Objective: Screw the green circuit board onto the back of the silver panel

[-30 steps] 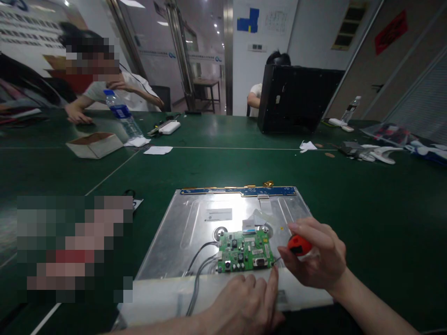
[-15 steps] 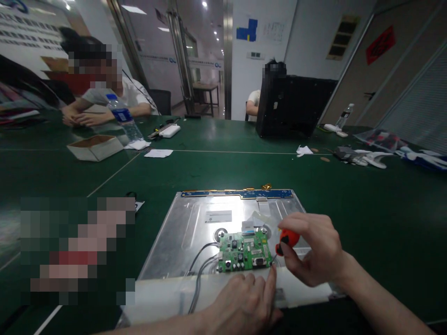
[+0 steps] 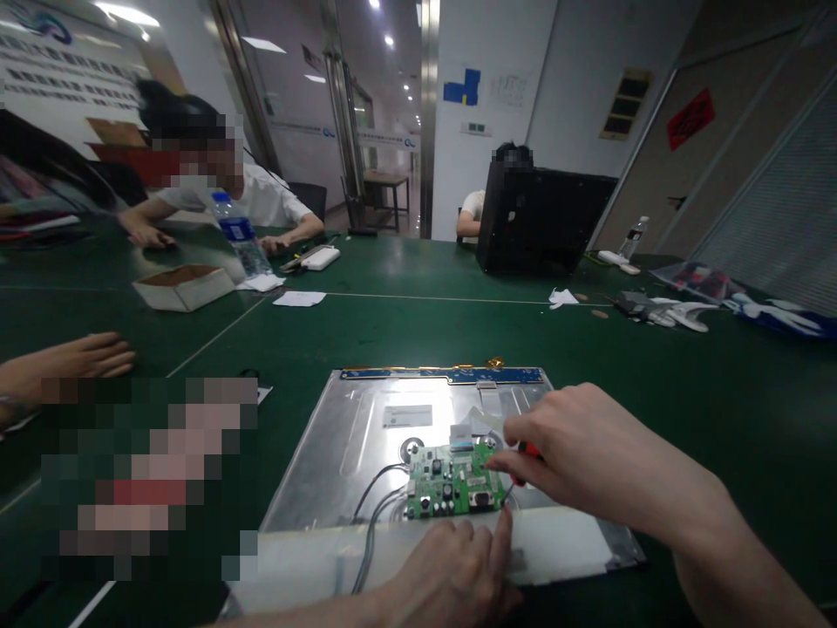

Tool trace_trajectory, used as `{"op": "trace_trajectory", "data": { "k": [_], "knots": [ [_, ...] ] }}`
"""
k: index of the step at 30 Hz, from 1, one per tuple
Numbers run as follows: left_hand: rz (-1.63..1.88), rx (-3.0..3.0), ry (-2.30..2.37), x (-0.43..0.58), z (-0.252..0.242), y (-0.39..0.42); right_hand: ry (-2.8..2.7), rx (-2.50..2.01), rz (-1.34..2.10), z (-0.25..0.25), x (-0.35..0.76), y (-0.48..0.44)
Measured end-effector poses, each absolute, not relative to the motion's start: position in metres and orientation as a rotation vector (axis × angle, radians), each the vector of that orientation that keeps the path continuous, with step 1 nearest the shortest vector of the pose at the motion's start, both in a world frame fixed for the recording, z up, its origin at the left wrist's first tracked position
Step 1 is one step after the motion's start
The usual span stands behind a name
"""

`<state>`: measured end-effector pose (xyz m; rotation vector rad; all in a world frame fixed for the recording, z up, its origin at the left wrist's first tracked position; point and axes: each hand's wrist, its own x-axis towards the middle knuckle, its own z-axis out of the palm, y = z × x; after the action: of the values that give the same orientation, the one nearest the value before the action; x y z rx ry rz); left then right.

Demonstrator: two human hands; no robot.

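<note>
A silver monitor back panel (image 3: pixel 346 445) lies flat on the green table. A small green circuit board (image 3: pixel 451 481) with grey cables sits near its front edge. My right hand (image 3: pixel 575 453) is closed round a red-handled screwdriver (image 3: pixel 529 453), mostly hidden by the fingers, at the board's right corner. My left hand (image 3: pixel 451 571) rests on the panel's white front edge (image 3: pixel 314 558), its fingers curled with the fingertips pressing down just below the board.
A blue strip board (image 3: pixel 445 375) runs along the panel's far edge. Another person's hand (image 3: pixel 71 358) lies on the table at left. Further back are a cardboard box (image 3: pixel 183 286), a water bottle (image 3: pixel 239 235), seated people and a black case (image 3: pixel 542 222).
My right hand has rolled over so its back hides most of the red handle, and moved slightly left towards the board. Another person's hand has come into view at left. The view tilted down.
</note>
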<state>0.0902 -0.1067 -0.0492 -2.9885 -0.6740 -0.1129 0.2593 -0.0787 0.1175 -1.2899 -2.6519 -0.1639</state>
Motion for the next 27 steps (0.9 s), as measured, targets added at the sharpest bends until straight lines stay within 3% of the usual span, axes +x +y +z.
{"op": "trace_trajectory", "data": {
  "k": [9,19,27],
  "knots": [
    [-0.149,-2.936,-0.622,0.09,-0.054,-0.105,-2.728,-1.302,0.164,0.115,0.285,-0.082],
    [-0.245,-2.922,-0.653,0.088,-0.056,-0.106,-2.616,-1.379,-0.106,0.106,0.266,-0.089],
    [-0.223,-2.899,-0.609,0.089,-0.055,-0.105,-2.721,-1.337,0.225,0.119,0.276,-0.085]
  ]
}}
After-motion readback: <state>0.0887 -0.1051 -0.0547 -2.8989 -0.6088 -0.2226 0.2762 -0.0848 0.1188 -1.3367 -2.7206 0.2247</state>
